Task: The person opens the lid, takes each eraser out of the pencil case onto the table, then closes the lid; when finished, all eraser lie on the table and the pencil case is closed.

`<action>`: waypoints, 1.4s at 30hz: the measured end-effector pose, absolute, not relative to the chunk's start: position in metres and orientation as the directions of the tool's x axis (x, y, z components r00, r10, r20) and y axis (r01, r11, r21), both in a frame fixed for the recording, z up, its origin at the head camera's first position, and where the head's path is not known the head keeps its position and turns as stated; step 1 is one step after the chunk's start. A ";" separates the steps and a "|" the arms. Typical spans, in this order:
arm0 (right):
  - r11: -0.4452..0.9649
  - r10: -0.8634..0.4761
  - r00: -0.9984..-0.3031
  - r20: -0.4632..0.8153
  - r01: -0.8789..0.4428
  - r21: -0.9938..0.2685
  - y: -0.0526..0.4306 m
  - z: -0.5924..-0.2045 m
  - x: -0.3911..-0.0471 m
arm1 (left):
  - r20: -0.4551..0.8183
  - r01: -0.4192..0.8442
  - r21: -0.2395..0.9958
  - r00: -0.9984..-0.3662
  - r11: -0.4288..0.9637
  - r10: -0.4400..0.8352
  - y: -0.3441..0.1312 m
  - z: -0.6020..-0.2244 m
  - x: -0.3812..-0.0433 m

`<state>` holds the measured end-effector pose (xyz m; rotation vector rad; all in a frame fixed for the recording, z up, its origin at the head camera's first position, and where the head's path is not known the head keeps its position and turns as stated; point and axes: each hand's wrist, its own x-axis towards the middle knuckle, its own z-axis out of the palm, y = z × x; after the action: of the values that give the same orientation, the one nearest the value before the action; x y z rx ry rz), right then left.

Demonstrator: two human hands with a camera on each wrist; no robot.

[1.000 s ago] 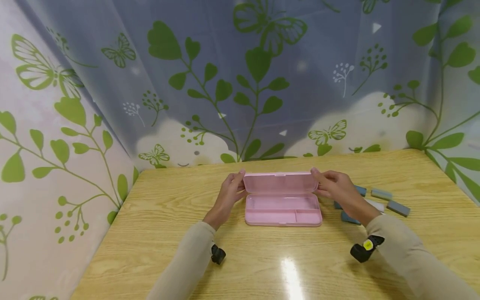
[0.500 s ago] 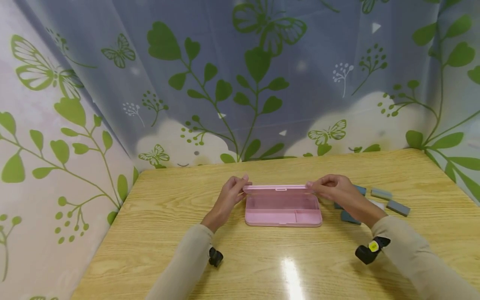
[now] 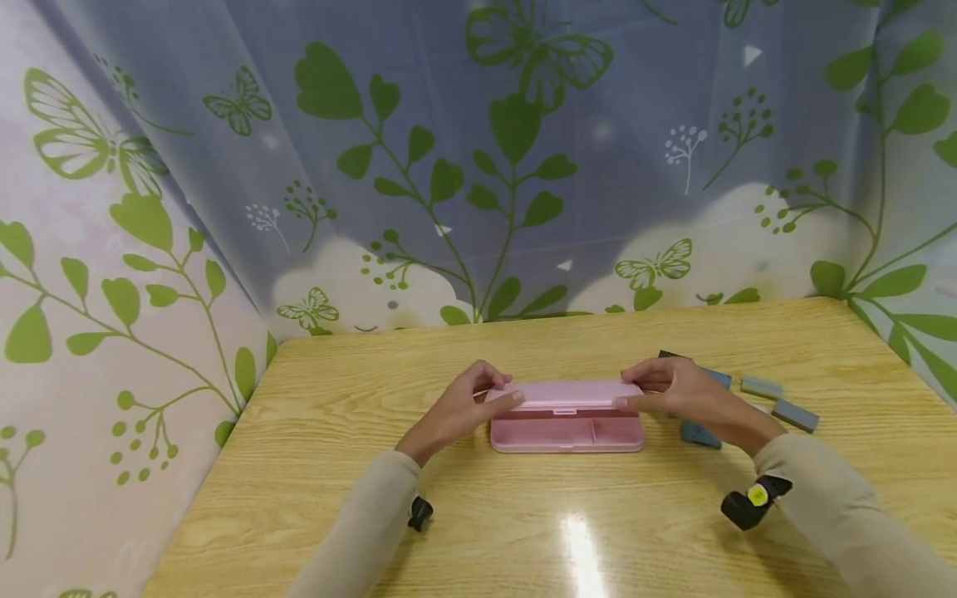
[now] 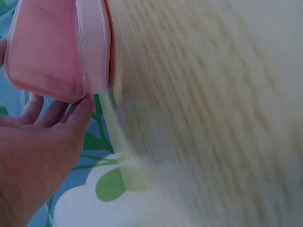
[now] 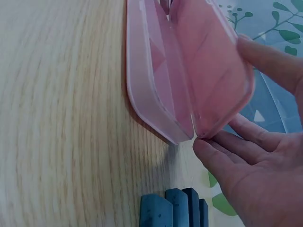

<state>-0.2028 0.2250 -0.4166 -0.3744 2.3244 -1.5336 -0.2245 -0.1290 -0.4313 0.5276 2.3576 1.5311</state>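
Observation:
A pink plastic pencil case point(image 3: 568, 449) lies on the wooden table, its hinged lid point(image 3: 568, 394) tilted partway down over the base. Dividers split the base into compartments, and no contents show in the visible part. At the lid's left end, my left hand point(image 3: 454, 409) grips it, thumb on the upper face and other fingers behind. My right hand point(image 3: 691, 397) holds the opposite end between thumb and fingers. In the right wrist view, the thumb is at the lid's edge and fingertips are near the hinge corner of the case point(image 5: 144, 80).
Several small rectangular blocks lie right of the case, partly behind my right hand: a blue one point(image 3: 700, 434), a grey one point(image 3: 796, 415), a grey-green one point(image 3: 762, 387) and a dark one point(image 3: 674, 355). A patterned curtain point(image 3: 419, 208) hangs along the table's back edge.
The lid has swung from standing upright down toward me over the base, with both hands moving along at its ends. The blocks and the base have stayed put.

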 end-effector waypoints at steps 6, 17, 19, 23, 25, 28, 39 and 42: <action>0.487 -0.418 -0.902 -0.106 -0.124 -0.865 0.221 -0.417 -0.201 | -0.083 0.226 0.826 -0.857 0.516 0.508 -0.129 -0.428 -0.223; 0.613 -0.399 -0.917 -0.022 -0.249 -0.750 0.207 -0.422 -0.194 | -0.064 0.381 0.683 -0.818 0.623 0.571 -0.123 -0.430 -0.221; 0.647 -0.390 -0.921 -0.009 -0.267 -0.714 0.205 -0.423 -0.194 | -0.052 0.405 0.662 -0.814 0.630 0.578 -0.122 -0.431 -0.221; 0.697 -0.384 -0.923 0.008 -0.295 -0.654 0.203 -0.422 -0.193 | -0.032 0.449 0.612 -0.809 0.651 0.587 -0.120 -0.430 -0.221; 0.713 -0.384 -0.923 0.014 -0.306 -0.631 0.203 -0.421 -0.193 | -0.021 0.469 0.590 -0.805 0.657 0.593 -0.119 -0.429 -0.221; 0.722 -0.390 -0.920 0.020 -0.320 -0.614 0.203 -0.420 -0.193 | -0.013 0.489 0.561 -0.801 0.668 0.598 -0.118 -0.427 -0.222; 0.731 -0.391 -0.920 0.027 -0.328 -0.599 0.200 -0.424 -0.192 | -0.036 0.482 0.526 -0.811 0.701 0.584 -0.117 -0.425 -0.221; 0.734 -0.387 -0.922 0.026 -0.325 -0.596 0.200 -0.425 -0.192 | -0.044 0.474 0.530 -0.813 0.703 0.581 -0.116 -0.426 -0.221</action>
<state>-0.1919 0.1995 -0.4247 -0.5826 2.8322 -0.9457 -0.2213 -0.1163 -0.4259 0.8481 2.7040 0.7552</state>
